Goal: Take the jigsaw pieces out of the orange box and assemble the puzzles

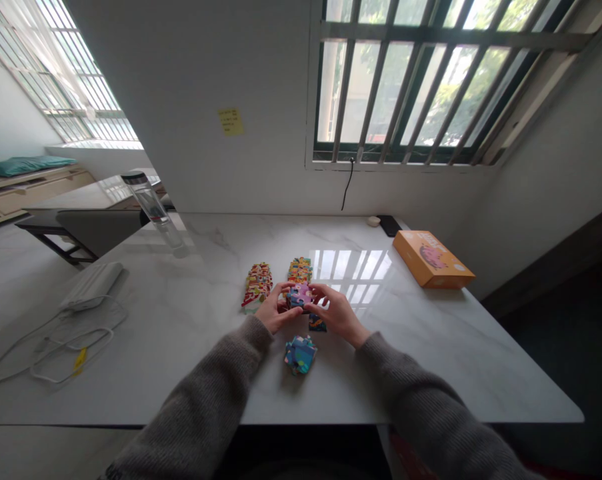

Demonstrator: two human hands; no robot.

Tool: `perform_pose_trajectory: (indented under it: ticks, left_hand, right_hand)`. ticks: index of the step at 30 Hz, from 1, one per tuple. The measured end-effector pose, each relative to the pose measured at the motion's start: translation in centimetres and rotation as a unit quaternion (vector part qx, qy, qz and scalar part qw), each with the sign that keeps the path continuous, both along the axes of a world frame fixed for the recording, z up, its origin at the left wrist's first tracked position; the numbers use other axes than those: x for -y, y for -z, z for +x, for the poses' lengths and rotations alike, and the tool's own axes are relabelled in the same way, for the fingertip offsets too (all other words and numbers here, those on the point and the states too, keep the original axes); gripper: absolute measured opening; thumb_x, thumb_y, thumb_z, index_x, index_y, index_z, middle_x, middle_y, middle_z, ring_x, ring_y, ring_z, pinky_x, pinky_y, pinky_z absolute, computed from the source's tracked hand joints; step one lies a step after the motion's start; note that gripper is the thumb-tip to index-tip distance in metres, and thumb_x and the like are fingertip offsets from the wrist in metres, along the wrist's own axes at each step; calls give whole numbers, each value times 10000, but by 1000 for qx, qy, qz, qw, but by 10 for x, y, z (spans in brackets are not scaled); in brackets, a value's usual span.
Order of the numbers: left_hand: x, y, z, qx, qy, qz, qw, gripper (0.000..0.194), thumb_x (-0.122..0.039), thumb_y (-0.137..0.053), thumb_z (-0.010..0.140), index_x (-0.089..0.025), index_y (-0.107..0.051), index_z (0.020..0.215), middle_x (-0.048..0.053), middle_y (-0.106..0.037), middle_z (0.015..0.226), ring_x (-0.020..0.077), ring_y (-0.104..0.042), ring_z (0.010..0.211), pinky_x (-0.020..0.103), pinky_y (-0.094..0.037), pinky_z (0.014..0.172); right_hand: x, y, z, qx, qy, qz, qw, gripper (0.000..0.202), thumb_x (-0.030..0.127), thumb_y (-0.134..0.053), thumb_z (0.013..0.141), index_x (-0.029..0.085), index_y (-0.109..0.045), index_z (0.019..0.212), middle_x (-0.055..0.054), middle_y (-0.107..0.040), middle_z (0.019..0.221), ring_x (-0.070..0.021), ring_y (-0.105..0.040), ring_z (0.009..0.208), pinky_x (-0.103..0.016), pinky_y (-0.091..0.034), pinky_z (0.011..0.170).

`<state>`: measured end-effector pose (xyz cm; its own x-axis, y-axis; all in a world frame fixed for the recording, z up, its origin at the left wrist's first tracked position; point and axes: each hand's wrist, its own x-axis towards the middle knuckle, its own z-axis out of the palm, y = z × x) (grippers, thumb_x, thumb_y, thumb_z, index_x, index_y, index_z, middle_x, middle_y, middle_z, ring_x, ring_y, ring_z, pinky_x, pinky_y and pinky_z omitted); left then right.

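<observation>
Between my two hands are purple and blue puzzle pieces (pixel 301 295), held above the table. My left hand (pixel 279 310) grips them from the left with thumb and fingers, while my right hand (pixel 337 312) grips their right side. Just left of my hands lies a column of red and green puzzle pieces (pixel 258 287). A second column, of yellow and orange pieces (pixel 299 269), is right behind the held ones. Partly under my right hand is a dark blue piece (pixel 317 323). Nearer to me sits a loose pile of blue and teal pieces (pixel 301 354).
An orange box (pixel 432 260) lies at the right of the white table (pixel 205 373). A dark phone (pixel 389 225) and a small white object (pixel 373 221) are at the back. On the left are a glass bottle (pixel 153 207), a white device (pixel 93 287) and looped cables.
</observation>
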<state>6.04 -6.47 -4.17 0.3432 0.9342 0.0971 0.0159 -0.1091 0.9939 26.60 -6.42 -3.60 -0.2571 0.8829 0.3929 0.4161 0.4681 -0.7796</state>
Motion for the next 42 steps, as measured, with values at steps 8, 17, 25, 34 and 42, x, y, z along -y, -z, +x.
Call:
perform_pose_trajectory:
  ticks: [8, 17, 25, 34, 42]
  left_hand:
    - [1, 3, -14, -173, -58, 110, 977, 550, -403, -794, 717, -188, -552, 1161, 102, -629, 1138, 176, -650, 765, 335, -561, 693]
    - [-1, -1, -18, -189, -83, 204, 957, 449, -400, -830, 663, -196, -693, 1039, 112, -645, 1026, 310, -603, 996, 472, -474, 962]
    - [2, -1, -18, -214, -75, 202, 953, 454, -381, -802, 704, -226, -677, 1112, 108, -649, 1099, 326, -606, 1061, 479, -456, 975]
    - [3, -6, -16, -207, -52, 197, 957, 437, -368, -802, 692, -222, -683, 1087, 100, -674, 1042, 306, -638, 999, 467, -496, 956]
    - [9, -8, -18, -250, -37, 205, 946, 437, -352, -763, 699, -196, -658, 1094, 92, -666, 1021, 289, -639, 979, 446, -508, 951]
  right_hand:
    - [0, 6, -5, 20, -10, -17, 1000, 415, 320, -750, 813, 210, -630, 1194, -48, -743, 944, -174, -681, 825, -325, -536, 781]
    - [1, 10, -4, 30, -10, 12, 999, 452, 302, -779, 793, 224, -633, 1214, -41, -741, 966, -167, -673, 815, -299, -533, 753]
    - [10, -6, 14, 21, 33, 40, 998, 412, 345, -752, 815, 218, -629, 1188, -57, -737, 943, -177, -654, 773, -341, -548, 747]
    - [6, -1, 9, -72, -4, -119, 990, 383, 404, -716, 822, 191, -616, 1123, -79, -730, 990, -203, -720, 897, -336, -600, 767]
    - [11, 4, -5, -106, -57, -149, 981, 352, 396, -681, 854, 192, -589, 1125, -85, -712, 1033, -207, -716, 955, -360, -602, 835]
